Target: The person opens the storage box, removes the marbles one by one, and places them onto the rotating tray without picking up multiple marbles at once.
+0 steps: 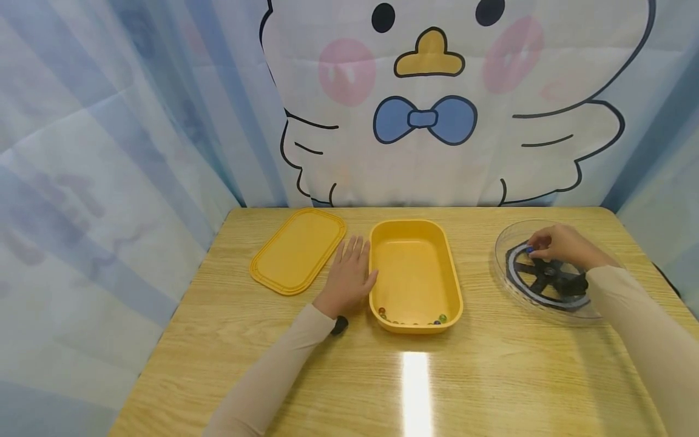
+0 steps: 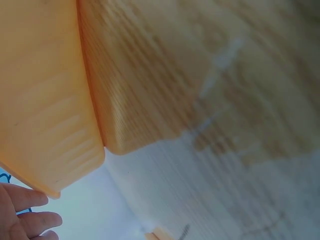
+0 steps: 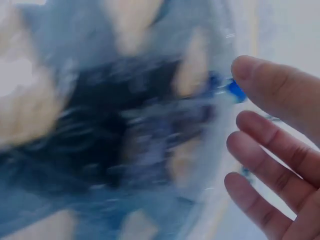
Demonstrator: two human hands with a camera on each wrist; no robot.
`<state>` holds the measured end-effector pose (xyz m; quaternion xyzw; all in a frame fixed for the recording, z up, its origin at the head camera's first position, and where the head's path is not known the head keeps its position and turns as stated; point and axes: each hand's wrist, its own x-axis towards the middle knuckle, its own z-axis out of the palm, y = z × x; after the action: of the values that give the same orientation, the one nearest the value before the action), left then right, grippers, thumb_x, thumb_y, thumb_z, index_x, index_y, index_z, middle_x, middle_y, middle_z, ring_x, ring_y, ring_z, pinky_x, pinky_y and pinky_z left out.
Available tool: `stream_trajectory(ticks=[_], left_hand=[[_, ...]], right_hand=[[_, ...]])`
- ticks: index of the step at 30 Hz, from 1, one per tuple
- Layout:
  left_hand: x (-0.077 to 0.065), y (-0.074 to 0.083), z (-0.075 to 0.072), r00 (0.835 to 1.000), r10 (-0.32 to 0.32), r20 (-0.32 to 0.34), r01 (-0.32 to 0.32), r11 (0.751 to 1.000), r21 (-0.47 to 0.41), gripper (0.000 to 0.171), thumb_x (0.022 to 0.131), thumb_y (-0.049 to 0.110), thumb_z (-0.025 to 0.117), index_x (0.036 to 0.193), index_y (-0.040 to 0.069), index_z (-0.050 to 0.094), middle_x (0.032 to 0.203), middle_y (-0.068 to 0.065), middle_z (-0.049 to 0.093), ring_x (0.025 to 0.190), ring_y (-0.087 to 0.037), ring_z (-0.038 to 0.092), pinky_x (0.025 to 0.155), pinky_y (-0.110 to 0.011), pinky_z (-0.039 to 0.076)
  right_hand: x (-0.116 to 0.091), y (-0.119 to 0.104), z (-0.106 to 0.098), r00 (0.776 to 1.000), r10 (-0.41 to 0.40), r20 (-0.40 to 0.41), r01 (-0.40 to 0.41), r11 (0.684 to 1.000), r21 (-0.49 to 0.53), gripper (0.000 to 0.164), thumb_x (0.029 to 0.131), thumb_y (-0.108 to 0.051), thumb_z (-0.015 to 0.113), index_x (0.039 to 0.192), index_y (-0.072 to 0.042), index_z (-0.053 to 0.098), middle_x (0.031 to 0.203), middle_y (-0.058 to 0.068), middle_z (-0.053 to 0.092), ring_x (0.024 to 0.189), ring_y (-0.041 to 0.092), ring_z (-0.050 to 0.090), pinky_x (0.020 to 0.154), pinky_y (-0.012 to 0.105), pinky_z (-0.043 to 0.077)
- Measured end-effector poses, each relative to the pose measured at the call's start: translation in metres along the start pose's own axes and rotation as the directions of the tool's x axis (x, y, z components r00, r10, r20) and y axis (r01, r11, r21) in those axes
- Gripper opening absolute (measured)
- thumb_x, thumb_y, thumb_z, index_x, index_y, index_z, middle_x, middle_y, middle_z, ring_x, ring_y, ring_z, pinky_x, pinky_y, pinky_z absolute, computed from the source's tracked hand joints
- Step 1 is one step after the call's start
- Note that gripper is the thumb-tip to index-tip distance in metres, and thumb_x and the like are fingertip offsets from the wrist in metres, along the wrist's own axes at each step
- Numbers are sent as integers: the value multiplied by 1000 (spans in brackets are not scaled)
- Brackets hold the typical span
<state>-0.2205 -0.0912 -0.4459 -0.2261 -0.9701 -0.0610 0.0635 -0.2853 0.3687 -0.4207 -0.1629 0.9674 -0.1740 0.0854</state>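
In the head view my right hand (image 1: pixel 562 244) is over a clear round dish (image 1: pixel 499 267) on the right side of the table. It pinches a small blue marble (image 1: pixel 529 249) between thumb and fingers; the marble (image 3: pixel 236 91) also shows by the thumb in the right wrist view. Inside or under the dish lies a black spoked wheel shape (image 1: pixel 548 273) with a grey ring; I cannot tell which. My left hand (image 1: pixel 345 276) lies with straight fingers along the left side of a yellow tub (image 1: pixel 415 261), its thumb at the rim. Several small coloured marbles (image 1: pixel 442 318) lie along the tub's near end.
A flat yellow lid (image 1: pixel 297 252) lies on the wooden table (image 1: pixel 480 376) left of the tub. Beneath the left wrist is a small black object (image 1: pixel 340 325). A printed curtain (image 1: pixel 426 170) hangs behind the table, and another (image 1: pixel 109 200) on the left.
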Motion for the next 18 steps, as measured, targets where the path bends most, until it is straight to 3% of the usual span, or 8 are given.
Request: stream_trajectory(ticks=[4, 9, 12, 15, 18], left_hand=[[-1, 0, 0, 1000, -2, 2, 2, 1000, -5, 63, 98, 37, 39, 147, 0, 26, 153, -19, 27, 145, -29, 19, 119, -47, 12], [-2, 0, -1, 1000, -2, 5, 2, 1000, -19, 64, 98, 36, 41, 147, -1, 26, 153, -20, 27, 145, -30, 20, 119, -48, 13], [-1, -1, -2, 1000, 0, 11, 0, 1000, -21, 64, 98, 36, 41, 147, -1, 25, 153, -20, 27, 145, -30, 20, 119, -48, 12], [2, -2, -3, 1000, -2, 25, 2, 1000, -7, 64, 98, 38, 39, 147, -1, 26, 153, -19, 26, 145, -30, 19, 119, -47, 13], [7, -3, -5, 999, -7, 36, 6, 1000, 28, 64, 99, 40, 38, 147, 0, 27, 153, -19, 26, 145, -30, 20, 118, -47, 16]], right_hand=[[-1, -26, -11, 998, -21, -62, 21, 1000, 0, 33, 82, -20, 71, 105, 3, 67, 94, 16, 67, 83, 29, 61, 72, 46, 51], [3, -88, -17, 975, -175, -135, 174, 985, -21, 29, 80, -14, 73, 105, -1, 68, 100, 16, 68, 88, 29, 62, 78, 48, 53], [9, -131, -13, 935, -335, -119, 329, 942, -63, 25, 78, -13, 75, 101, -6, 71, 96, 9, 68, 85, 22, 62, 75, 41, 54], [16, -170, -2, 871, -486, -66, 481, 873, -85, 22, 77, -14, 76, 99, -12, 72, 94, 1, 68, 83, 14, 60, 71, 33, 53], [23, -204, 12, 797, -604, 29, 604, 794, -64, 22, 77, -15, 76, 99, -11, 72, 94, 1, 68, 81, 14, 60, 72, 34, 53]])
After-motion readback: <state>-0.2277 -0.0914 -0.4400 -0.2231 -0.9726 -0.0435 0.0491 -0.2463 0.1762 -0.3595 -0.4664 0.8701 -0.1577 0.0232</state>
